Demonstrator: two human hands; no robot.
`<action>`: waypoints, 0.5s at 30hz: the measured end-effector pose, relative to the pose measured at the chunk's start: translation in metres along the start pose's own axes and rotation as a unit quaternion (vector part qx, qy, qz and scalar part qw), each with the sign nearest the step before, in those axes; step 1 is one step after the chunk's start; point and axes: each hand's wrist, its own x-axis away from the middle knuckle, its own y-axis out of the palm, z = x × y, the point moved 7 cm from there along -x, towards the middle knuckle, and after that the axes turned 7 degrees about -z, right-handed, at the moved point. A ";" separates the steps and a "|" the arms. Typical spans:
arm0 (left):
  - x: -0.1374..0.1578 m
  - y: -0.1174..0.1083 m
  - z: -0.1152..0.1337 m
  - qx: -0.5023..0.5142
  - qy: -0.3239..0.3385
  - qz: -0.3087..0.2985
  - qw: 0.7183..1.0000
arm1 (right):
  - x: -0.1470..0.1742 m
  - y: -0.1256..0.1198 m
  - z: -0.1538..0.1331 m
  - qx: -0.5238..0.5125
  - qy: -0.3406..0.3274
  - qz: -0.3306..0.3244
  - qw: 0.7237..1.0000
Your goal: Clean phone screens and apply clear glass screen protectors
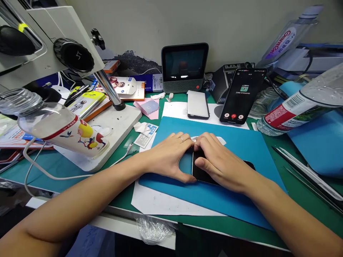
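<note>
A black smartphone lies face up on a blue mat, partly covered by my hands. My left hand, with a ring on one finger, spans the phone's left end, thumb at the near corner and fingertips at the far one. Over the screen, my right hand has its fingers curled together near the far left corner, thumb above the glass. Whatever those fingers pinch is hidden. A white piece of paper or cloth shows just behind my right hand.
Left stands a microscope stand with a glass bottle before it. A lit phone leans upright behind the mat, near a smart display and a pale-faced slab. Right are a tilted plastic bottle and tweezers.
</note>
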 end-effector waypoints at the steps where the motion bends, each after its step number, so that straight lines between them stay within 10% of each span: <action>1: 0.000 0.000 0.000 0.001 0.000 -0.001 1.000 | 0.000 0.000 0.000 -0.006 -0.001 0.000 1.000; 15: 0.000 0.001 0.004 -0.001 0.014 0.006 1.000 | 0.004 -0.005 0.001 -0.038 -0.012 0.020 0.999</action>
